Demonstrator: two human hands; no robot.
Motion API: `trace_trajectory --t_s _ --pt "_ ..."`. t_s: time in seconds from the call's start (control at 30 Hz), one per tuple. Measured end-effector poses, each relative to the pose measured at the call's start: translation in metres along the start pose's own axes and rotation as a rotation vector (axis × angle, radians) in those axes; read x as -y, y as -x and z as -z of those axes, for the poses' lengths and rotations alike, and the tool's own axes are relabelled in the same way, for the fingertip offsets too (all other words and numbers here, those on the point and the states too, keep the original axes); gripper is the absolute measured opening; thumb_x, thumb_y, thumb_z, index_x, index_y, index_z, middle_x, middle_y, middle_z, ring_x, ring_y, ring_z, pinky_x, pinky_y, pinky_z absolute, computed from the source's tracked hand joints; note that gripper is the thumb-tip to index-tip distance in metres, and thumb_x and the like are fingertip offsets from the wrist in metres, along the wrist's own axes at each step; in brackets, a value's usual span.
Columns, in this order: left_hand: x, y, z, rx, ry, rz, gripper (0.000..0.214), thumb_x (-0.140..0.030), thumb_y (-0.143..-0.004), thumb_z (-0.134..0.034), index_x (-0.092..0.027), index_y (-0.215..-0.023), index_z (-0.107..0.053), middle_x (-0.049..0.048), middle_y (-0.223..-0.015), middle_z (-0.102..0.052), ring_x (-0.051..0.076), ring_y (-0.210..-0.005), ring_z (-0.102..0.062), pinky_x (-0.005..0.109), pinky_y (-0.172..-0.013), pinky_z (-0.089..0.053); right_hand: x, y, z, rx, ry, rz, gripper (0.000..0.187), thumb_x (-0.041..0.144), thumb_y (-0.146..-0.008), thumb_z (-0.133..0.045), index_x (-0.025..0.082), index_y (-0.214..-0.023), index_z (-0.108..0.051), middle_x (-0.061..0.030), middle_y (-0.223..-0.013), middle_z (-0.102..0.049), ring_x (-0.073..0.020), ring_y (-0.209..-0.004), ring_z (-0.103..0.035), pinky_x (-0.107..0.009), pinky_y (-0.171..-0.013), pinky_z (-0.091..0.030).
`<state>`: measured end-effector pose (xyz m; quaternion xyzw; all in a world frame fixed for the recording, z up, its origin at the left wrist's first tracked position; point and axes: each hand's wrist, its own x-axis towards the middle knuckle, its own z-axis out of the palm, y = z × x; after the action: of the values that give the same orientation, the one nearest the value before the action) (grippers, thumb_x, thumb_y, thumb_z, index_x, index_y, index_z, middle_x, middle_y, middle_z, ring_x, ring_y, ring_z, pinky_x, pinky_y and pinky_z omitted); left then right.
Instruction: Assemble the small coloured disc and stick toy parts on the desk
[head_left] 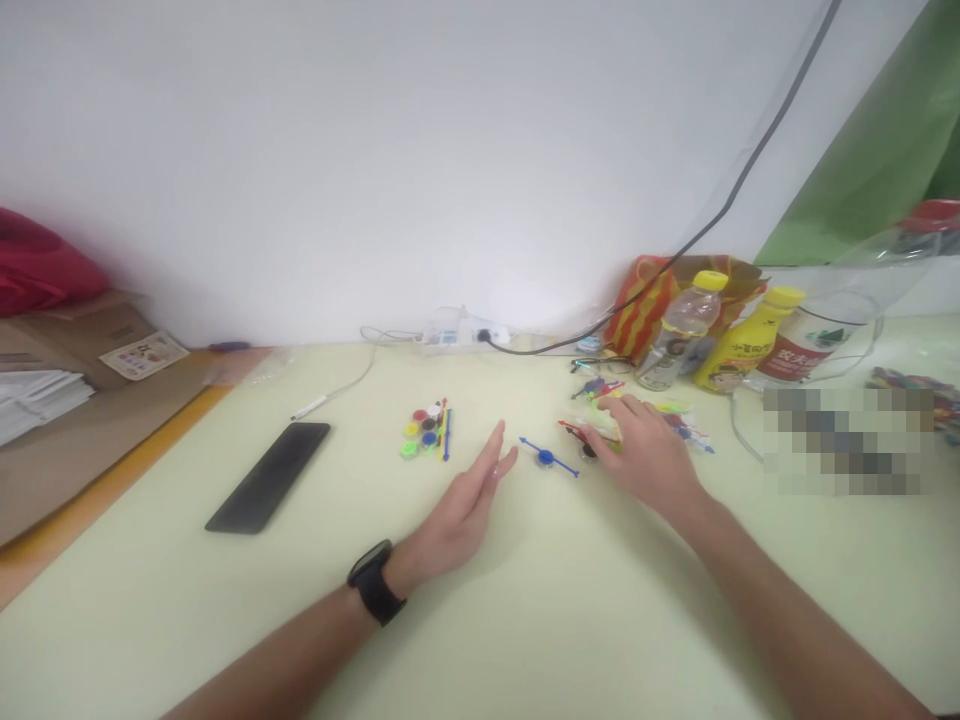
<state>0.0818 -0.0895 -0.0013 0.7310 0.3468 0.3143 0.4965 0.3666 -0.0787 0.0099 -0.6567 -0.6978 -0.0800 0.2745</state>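
My left hand rests on its edge on the table, fingers stretched out and holding nothing. Just right of its fingertips lies a blue arrow spinner, a thin double-ended arrow across a round centre. My right hand hangs over a pile of small coloured arrows and discs, its thumb and fingers apart. Near the thumb are a red arrow and a dark round piece, partly covered by the hand. Left of my left hand sits a group of coloured discs beside several upright-lying arrows.
A black phone and a white cable end lie left. Against the wall is a power strip. Bottles, including a yellow one, and a red-yellow bag stand back right. A cardboard box occupies the far left.
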Motion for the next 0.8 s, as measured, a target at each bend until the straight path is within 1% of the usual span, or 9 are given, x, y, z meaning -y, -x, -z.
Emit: trace_trajectory --t_s 0.13,0.2,0.37,0.47,0.53,0.6,0.67,0.73,0.8 --pt "-0.002 -0.001 0.000 0.023 0.048 -0.006 0.059 -0.047 -0.110 -0.033 -0.032 -0.165 -0.016 0.0073 -0.172 -0.023 0.026 -0.158 -0.023 0.050 -0.131 -0.009 -0.003 0.002 0.002 0.128 0.077 -0.087 0.033 0.052 -0.098 -0.053 0.022 -0.107 -0.062 -0.0099 -0.106 -0.071 -0.0303 -0.093 -0.068 -0.037 -0.069 -0.046" --pt "-0.004 -0.002 0.000 0.011 0.075 -0.007 0.056 -0.047 -0.110 -0.034 -0.030 -0.162 -0.020 0.0101 -0.172 -0.022 0.025 -0.158 -0.022 0.048 -0.131 -0.012 -0.001 0.003 0.003 0.197 0.041 -0.089 0.030 0.051 -0.098 -0.054 0.023 -0.105 -0.063 -0.0083 -0.103 -0.071 -0.0276 -0.088 -0.068 -0.035 -0.067 -0.044" --pt "-0.002 -0.002 0.000 -0.015 0.126 0.010 0.038 -0.045 -0.109 -0.039 -0.028 -0.143 -0.034 0.0156 -0.167 -0.034 0.024 -0.157 -0.026 0.050 -0.129 -0.012 0.001 0.002 0.003 0.287 -0.190 -0.026 0.026 0.045 -0.097 -0.057 0.023 -0.108 -0.065 -0.0070 -0.104 -0.070 -0.0242 -0.089 -0.067 -0.035 -0.074 -0.048" --pt "0.004 -0.002 0.000 -0.057 0.184 -0.014 0.017 -0.037 -0.110 -0.036 -0.028 -0.125 -0.037 0.0165 -0.158 -0.047 0.023 -0.156 -0.029 0.053 -0.128 -0.012 0.008 0.003 0.004 0.353 -0.370 0.015 0.024 0.041 -0.095 -0.059 0.023 -0.110 -0.066 -0.0063 -0.106 -0.069 -0.0213 -0.086 -0.066 -0.034 -0.074 -0.051" --pt "0.005 -0.002 0.001 -0.080 0.221 -0.037 0.011 -0.028 -0.109 -0.038 -0.028 -0.120 -0.037 0.0152 -0.156 -0.051 0.021 -0.156 -0.028 0.055 -0.128 -0.010 0.016 0.004 0.006 0.412 -0.515 0.041 0.024 0.040 -0.095 -0.060 0.023 -0.111 -0.066 -0.0067 -0.108 -0.069 -0.0201 -0.086 -0.065 -0.033 -0.071 -0.053" --pt "0.005 -0.003 0.002 -0.084 0.269 -0.050 0.026 -0.018 -0.102 -0.046 -0.030 -0.123 -0.037 0.0119 -0.158 -0.048 0.021 -0.157 -0.025 0.055 -0.128 -0.010 0.023 0.005 0.010 0.468 -0.647 0.079 0.025 0.040 -0.096 -0.060 0.024 -0.115 -0.066 -0.0070 -0.113 -0.069 -0.0196 -0.090 -0.066 -0.031 -0.072 -0.055" --pt "0.001 -0.004 0.003 -0.075 0.324 -0.050 0.048 -0.010 -0.092 -0.054 -0.032 -0.132 -0.039 0.0086 -0.162 -0.043 0.023 -0.157 -0.025 0.054 -0.127 -0.016 0.025 0.004 0.013 0.474 -0.697 0.124 0.028 0.040 -0.097 -0.059 0.026 -0.121 -0.066 -0.0068 -0.118 -0.068 -0.0202 -0.098 -0.066 -0.032 -0.078 -0.057" --pt "-0.004 -0.005 0.004 -0.093 0.344 -0.044 0.057 -0.010 -0.089 -0.058 -0.034 -0.139 -0.041 0.0074 -0.163 -0.042 0.026 -0.156 -0.029 0.053 -0.125 -0.024 0.021 0.003 0.014 0.396 -0.638 0.150 0.029 0.040 -0.098 -0.059 0.027 -0.124 -0.065 -0.0072 -0.120 -0.068 -0.0223 -0.105 -0.065 -0.036 -0.085 -0.057" --pt "-0.009 -0.006 0.005 -0.127 0.293 -0.045 0.054 -0.017 -0.094 -0.059 -0.033 -0.144 -0.045 0.0074 -0.163 -0.042 0.028 -0.155 -0.031 0.052 -0.124 -0.028 0.015 0.003 0.012 0.288 -0.524 0.158 0.031 0.041 -0.099 -0.058 0.026 -0.126 -0.063 -0.0088 -0.124 -0.066 -0.0259 -0.116 -0.062 -0.041 -0.096 -0.053"
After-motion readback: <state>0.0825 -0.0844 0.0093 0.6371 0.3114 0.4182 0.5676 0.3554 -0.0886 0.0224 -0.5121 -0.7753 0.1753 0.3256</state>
